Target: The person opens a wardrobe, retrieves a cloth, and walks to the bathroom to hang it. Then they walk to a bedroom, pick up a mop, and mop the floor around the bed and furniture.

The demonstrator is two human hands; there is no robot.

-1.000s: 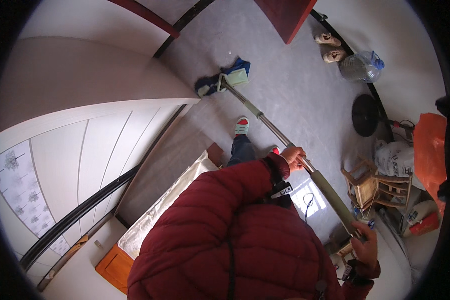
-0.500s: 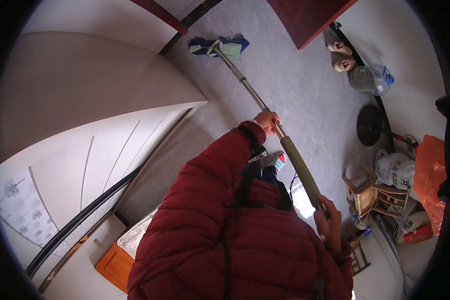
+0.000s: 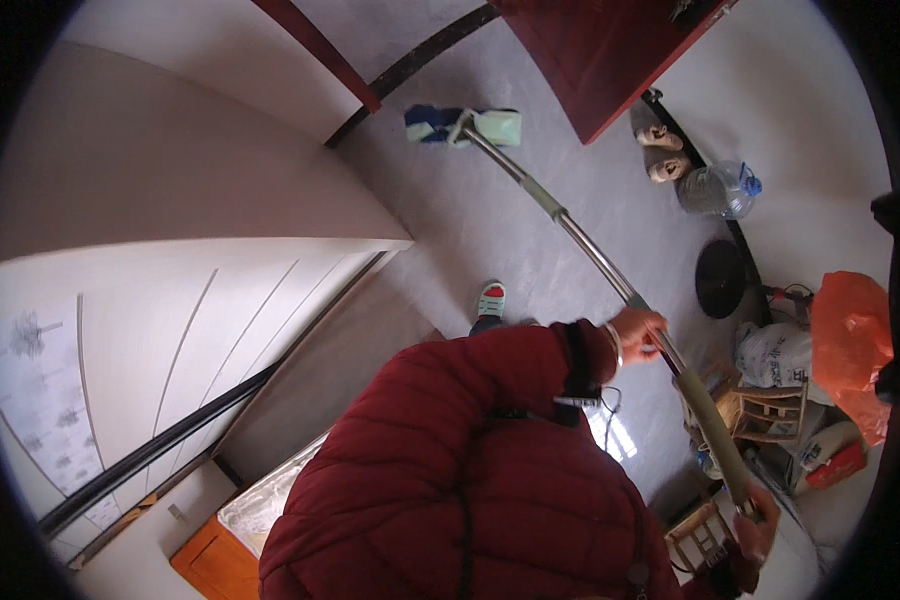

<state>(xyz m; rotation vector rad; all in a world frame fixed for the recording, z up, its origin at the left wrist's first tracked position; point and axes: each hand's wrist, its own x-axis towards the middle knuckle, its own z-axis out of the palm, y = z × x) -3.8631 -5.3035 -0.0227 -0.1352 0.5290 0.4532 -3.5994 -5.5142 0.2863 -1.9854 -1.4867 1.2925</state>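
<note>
Left hand (image 3: 638,333) clamped mid mop handle (image 3: 590,250), right hand (image 3: 755,520) gripping its end, clear water jug (image 3: 718,190), contents unclear, by wall

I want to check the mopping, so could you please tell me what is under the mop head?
The mop head lies flat on the grey floor, with a blue cloth sticking out at one side. The floor directly beneath is covered.
</note>
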